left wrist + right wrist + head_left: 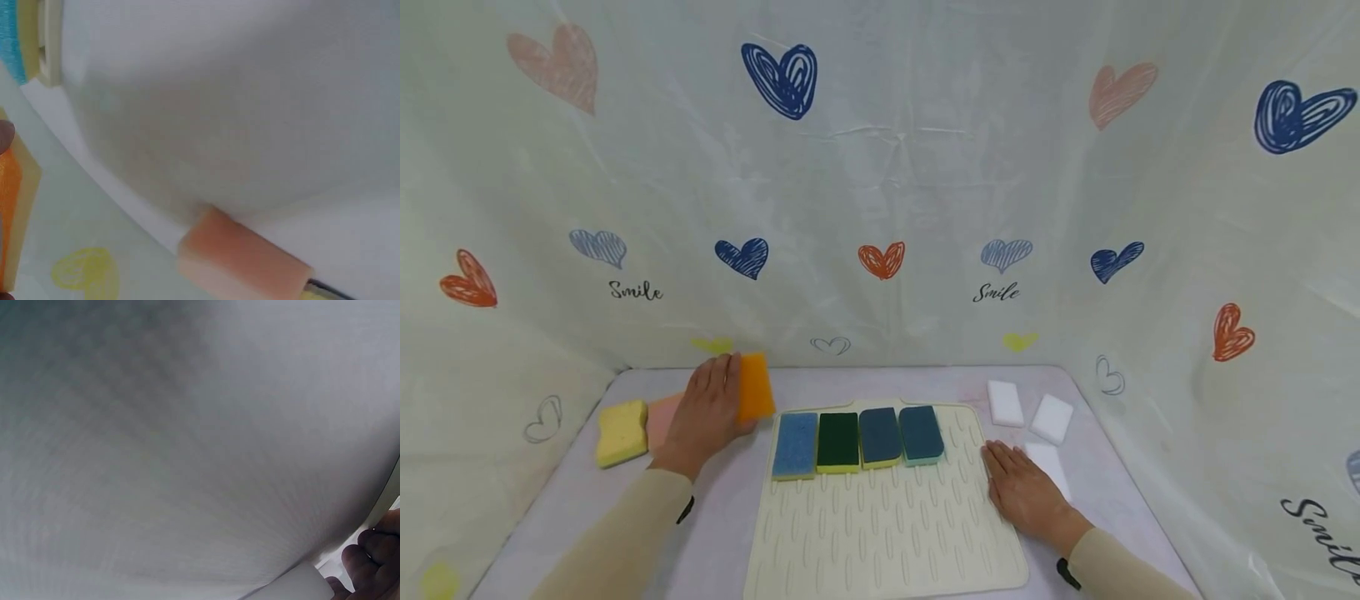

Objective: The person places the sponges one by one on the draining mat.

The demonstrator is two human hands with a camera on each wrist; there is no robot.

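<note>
The left hand [706, 406] grips an orange sponge [756, 387], a flat, bright block with a paler yellowish layer on one side, just beside the far left corner of the cream mat [887, 533]. The right hand [1028, 493] rests, fingers extended, at the mat's right edge, next to a white block [1051, 462].

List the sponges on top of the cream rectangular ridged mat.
In a row on the mat: one rectangular light blue sponge, one rectangular dark green sponge and two rectangular dark blue sponges. The mat's surface beneath them is covered and cannot be seen.
</note>
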